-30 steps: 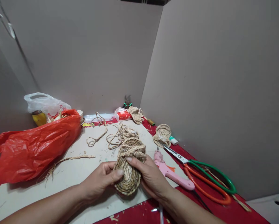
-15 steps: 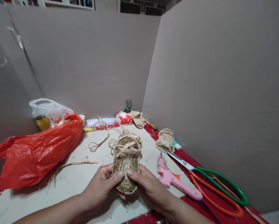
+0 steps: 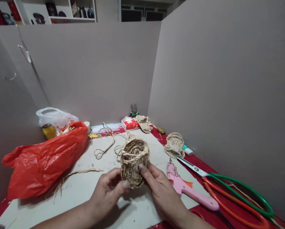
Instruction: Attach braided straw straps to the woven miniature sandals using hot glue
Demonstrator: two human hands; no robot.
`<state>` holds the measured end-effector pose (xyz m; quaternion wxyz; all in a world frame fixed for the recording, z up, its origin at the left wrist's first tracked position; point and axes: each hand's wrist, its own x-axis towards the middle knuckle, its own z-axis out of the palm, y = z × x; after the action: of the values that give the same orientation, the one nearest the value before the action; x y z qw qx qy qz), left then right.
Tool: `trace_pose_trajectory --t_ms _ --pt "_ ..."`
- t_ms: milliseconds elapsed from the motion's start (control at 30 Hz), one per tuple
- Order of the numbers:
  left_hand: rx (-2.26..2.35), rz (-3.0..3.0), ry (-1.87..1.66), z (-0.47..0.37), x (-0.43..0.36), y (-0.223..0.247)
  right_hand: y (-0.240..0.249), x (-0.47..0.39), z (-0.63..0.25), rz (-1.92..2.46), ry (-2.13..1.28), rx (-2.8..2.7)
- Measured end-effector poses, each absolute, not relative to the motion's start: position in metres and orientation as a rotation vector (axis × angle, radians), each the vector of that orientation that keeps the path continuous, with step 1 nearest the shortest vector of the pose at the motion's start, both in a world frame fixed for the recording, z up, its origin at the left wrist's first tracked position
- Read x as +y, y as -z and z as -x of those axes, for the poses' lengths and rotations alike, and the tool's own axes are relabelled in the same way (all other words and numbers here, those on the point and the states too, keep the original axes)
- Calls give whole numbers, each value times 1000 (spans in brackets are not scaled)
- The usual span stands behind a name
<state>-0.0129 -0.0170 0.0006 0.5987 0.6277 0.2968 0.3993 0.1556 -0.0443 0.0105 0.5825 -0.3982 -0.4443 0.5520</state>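
Note:
Between my two hands is a small woven straw slipper [image 3: 134, 170], its coiled rope surface facing me and a braided strap crossing its upper part. My left hand [image 3: 110, 187] grips its lower left edge, the thumb at the bottom and fingers behind. On the other side, my right hand [image 3: 158, 186] pinches the right edge, thumb on the front face. Loose braided straw cord [image 3: 118, 149] lies just behind the slipper. A pink glue gun [image 3: 180, 183] rests to the right of my right hand.
Large scissors [image 3: 218, 176] with green and orange handles lie at the right. Behind them are another woven straw piece [image 3: 174, 144] and a straw sandal [image 3: 144, 124]. A red plastic bag [image 3: 47, 159] fills the left side. Grey panels [image 3: 90, 70] enclose the pale board [image 3: 85, 187].
The slipper has been tilted, so it looks shorter and its inner coil shows more. My left thumb has moved off its middle to the lower edge. The view has shifted slightly.

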Motion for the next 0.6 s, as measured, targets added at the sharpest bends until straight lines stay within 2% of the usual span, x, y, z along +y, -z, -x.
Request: trace_pose_trajectory --t_ms 167,267,600 --pt "979 -1569 -1201 21 -12 -11 -5 -41 -159 1011 -1206 -969" --pt "969 -1733 -1314 26 -19 -24 -3 -41 -157 1062 -1222 -976" --pt "776 -2019 -1184 24 -35 -42 -4 -51 -149 1053 -1348 -1201"
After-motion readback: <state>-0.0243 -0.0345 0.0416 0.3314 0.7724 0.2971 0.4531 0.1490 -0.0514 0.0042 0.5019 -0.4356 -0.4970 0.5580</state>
